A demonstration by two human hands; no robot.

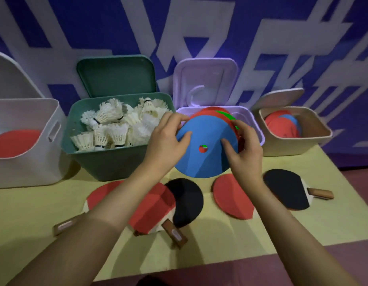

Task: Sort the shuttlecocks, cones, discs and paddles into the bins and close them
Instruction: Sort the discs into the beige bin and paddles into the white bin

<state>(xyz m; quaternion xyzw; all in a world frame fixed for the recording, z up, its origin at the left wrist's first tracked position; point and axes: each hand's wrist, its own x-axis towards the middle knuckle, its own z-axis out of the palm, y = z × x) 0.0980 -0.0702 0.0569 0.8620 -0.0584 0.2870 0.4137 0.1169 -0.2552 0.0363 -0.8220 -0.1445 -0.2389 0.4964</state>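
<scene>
- Head view, both hands raised over the desk (44,207), gripping one stack of discs (205,145) between them.
- Left hand (168,139): fingers curled over the stack's upper left rim, thumb laid on the blue top face; holding, not spread.
- Right hand (244,149): fingers wrapped round the right rim, thumb on the blue face; likewise holding.
- Stack tilted, blue face toward the wearer, red and green edges showing behind; far rim already over the lilac bin (255,124), lid (205,79) propped upright.
- Deciding relation: bin opening directly beyond and slightly below both hands, so probably a short push forward and down; neither hand clearly nearer, right one closer to the bin's right wall.
- Left of left hand: green bin (108,162) heaped with shuttlecocks (117,124), lid open.
- Right of right hand: beige bin (315,141) with red and blue pieces inside, exact kind unclear.
- Below the hands, toward the wearer: paddles (232,195) flat on the desk, not yet sorted; handles pointing mostly toward the wearer or sideways.
- Far left: white bin (34,162), something red inside.
</scene>
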